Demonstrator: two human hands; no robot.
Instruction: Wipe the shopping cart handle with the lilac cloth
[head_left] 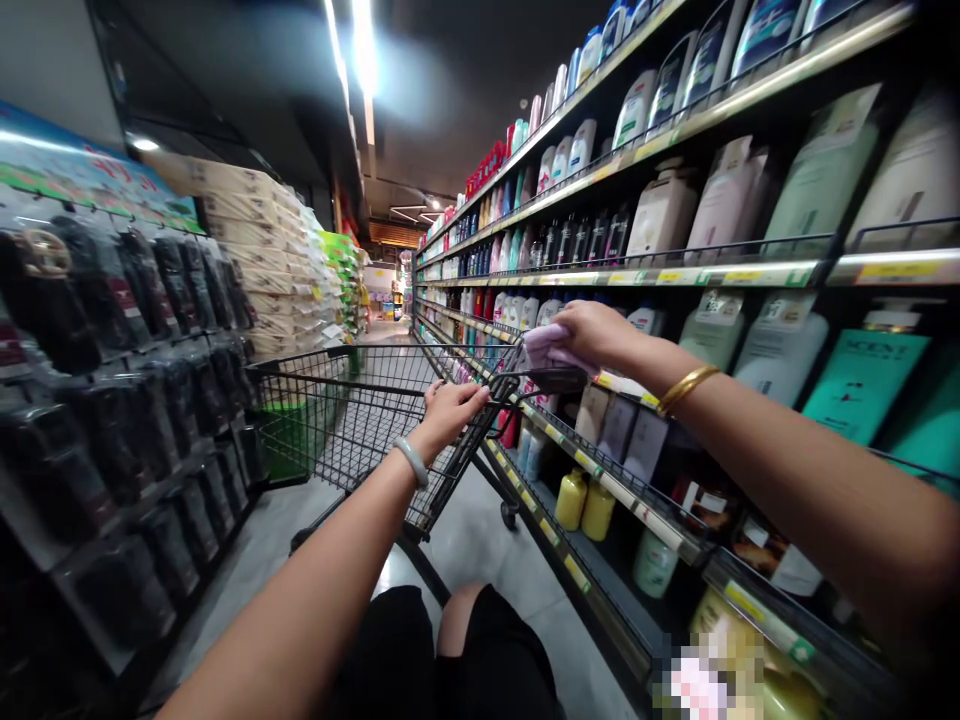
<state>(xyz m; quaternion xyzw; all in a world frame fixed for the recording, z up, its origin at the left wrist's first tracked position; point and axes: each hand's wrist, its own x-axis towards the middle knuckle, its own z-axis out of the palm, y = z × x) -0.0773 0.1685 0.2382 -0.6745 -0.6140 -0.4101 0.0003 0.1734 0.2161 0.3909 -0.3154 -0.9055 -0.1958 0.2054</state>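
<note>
A black wire shopping cart (352, 390) stands in front of me in the aisle, angled against the right-hand shelves. My left hand (452, 408), with a pale bangle on its wrist, is closed over the near end of the cart by its handle. Bunched in my right hand (592, 332) is a lilac cloth (547, 345), above the right end of the cart's handle and close to the shelf. A gold bracelet circles my right wrist. My right fingertips are partly hidden by the cloth.
Shelves of bottles (806, 180) line the right side, with yellow bottles (571, 500) low down. Packaged dark slippers (112, 290) hang on the left rack. Behind them rise stacked cartons (251, 250) and a green bin (287, 438). Grey floor (247, 550) runs along the aisle.
</note>
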